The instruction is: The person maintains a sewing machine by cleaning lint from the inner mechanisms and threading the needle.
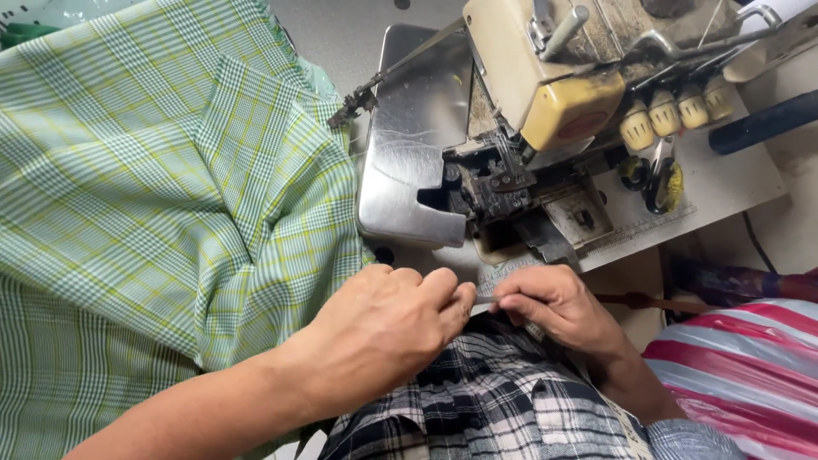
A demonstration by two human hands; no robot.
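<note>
My left hand (388, 328) and my right hand (554, 311) meet just in front of an overlock sewing machine (545, 94). Both pinch a thin pale strip or thread (484, 299) stretched between their fingertips. A large piece of green and yellow checked fabric (153, 204) lies to the left of my left hand, draped over the table and touching the machine's shiny metal plate (409, 145). The presser foot area (503, 183) sits a little above the hands. What the strip is made of is too small to tell.
Several cream tension knobs (673, 111) line the machine's right side, with small scissors (660, 175) below them. A dark blue handle (763, 123) lies at far right. A red and white striped bag (741, 366) sits at lower right. Black and white checked cloth (486, 400) covers my lap.
</note>
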